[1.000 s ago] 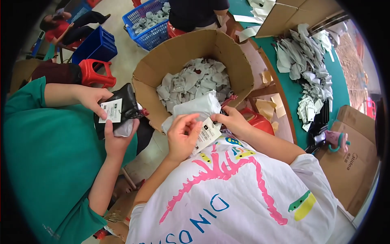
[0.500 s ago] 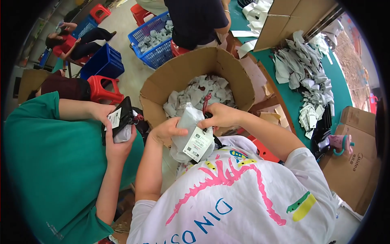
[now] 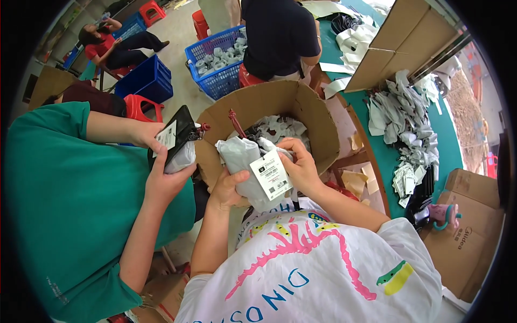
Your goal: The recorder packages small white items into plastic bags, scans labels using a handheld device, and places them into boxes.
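Note:
My left hand (image 3: 229,188) is wrapped around a bundle in thin grey-white wrapping (image 3: 239,156), with the thumb lying across its front. The bundle is held up in front of my chest, over the near rim of a big cardboard box (image 3: 320,116). A white printed hang tag (image 3: 271,176) lies against the bundle's right side. My right hand (image 3: 301,167) is closed at the tag's upper right edge, thumb and fingers pinching it. Above the bundle a dark red braided cord (image 3: 235,123) stands up. Crumpled grey-white wrappings (image 3: 280,128) show inside the box.
At left, a co-worker in a green shirt (image 3: 97,215) holds a black pouch (image 3: 183,132) with a tag and wrapping. A green table (image 3: 444,129) at right bears piled wrappings and tags. Beyond the box stand a blue basket (image 3: 215,83) and a seated person (image 3: 280,37).
My right hand has moved from the cord at the bundle's top to the tag's edge. The tag now faces up more squarely, and the cord leans left. The whole view has shifted slightly.

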`<state>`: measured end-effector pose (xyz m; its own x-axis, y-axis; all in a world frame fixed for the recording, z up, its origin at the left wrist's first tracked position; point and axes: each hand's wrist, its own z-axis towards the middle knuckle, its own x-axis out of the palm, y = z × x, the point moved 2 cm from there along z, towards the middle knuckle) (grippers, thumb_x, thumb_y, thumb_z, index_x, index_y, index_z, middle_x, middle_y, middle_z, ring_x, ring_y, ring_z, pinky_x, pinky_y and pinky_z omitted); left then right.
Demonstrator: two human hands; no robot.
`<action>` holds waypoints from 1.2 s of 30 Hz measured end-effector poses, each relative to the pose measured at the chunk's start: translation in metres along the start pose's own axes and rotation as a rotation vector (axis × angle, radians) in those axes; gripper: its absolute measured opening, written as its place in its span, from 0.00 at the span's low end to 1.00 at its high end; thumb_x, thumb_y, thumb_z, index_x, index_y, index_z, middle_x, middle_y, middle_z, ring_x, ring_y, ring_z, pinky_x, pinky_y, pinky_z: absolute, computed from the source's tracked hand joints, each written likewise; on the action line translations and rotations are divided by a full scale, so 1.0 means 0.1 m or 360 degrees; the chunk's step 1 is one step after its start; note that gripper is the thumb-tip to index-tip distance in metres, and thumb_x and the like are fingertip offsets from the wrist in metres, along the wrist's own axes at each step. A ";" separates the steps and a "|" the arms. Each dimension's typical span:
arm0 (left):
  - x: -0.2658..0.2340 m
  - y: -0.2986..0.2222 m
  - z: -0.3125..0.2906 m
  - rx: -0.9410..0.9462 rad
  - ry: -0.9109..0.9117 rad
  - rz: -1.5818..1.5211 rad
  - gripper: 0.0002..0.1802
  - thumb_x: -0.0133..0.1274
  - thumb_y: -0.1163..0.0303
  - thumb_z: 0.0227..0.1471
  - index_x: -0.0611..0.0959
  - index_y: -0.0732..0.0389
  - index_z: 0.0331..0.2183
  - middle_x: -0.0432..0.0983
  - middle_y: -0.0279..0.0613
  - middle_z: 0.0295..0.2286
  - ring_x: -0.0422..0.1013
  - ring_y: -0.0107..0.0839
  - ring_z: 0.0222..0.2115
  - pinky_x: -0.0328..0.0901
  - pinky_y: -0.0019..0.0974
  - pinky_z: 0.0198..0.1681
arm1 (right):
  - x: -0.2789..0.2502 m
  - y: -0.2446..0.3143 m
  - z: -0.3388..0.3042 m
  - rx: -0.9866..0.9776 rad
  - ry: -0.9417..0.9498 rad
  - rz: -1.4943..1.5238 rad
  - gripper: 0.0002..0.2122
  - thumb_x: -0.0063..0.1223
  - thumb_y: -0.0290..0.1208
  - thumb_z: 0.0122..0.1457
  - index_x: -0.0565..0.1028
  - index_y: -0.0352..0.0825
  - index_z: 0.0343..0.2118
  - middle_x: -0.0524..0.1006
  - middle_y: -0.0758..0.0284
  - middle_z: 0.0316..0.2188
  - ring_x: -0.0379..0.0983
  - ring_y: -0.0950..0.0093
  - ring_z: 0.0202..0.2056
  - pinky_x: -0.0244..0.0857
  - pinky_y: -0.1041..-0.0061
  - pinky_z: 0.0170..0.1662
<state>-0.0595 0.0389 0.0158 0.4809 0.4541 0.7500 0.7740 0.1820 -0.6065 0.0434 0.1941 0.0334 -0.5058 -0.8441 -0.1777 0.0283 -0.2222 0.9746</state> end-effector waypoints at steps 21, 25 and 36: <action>0.11 -0.02 0.11 0.0337 -0.0265 0.0475 0.35 0.59 0.71 0.37 0.64 0.62 0.48 0.65 0.40 0.44 0.64 0.31 0.44 0.59 0.36 0.48 | -0.13 0.40 0.03 0.0101 0.0147 -0.0794 0.36 0.66 0.41 0.34 0.61 0.34 0.47 0.70 0.54 0.40 0.69 0.60 0.41 0.63 0.68 0.43; 0.38 -0.57 -0.62 -0.1199 -0.0635 -0.3898 0.16 0.53 0.70 0.44 0.75 0.62 0.38 0.70 0.39 0.36 0.66 0.27 0.40 0.62 0.30 0.43 | -0.25 0.44 0.06 0.0126 0.0362 -0.0537 0.24 0.51 0.30 0.43 0.64 0.31 0.47 0.72 0.54 0.38 0.70 0.61 0.39 0.63 0.70 0.43; 1.37 -0.24 -0.19 -0.1281 -0.1683 -0.4856 0.16 0.43 0.71 0.40 0.78 0.67 0.33 0.72 0.46 0.32 0.67 0.31 0.37 0.61 0.21 0.39 | -0.94 1.02 0.62 0.0272 0.1586 -0.0480 0.17 0.35 0.41 0.61 0.67 0.35 0.46 0.74 0.61 0.34 0.70 0.69 0.36 0.62 0.72 0.40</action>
<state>-0.0047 0.0800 0.1378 -0.3244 -0.0027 -0.9459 -0.8703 0.3925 0.2974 0.0399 0.2810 0.1583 0.4675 -0.8019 -0.3719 -0.1419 -0.4833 0.8639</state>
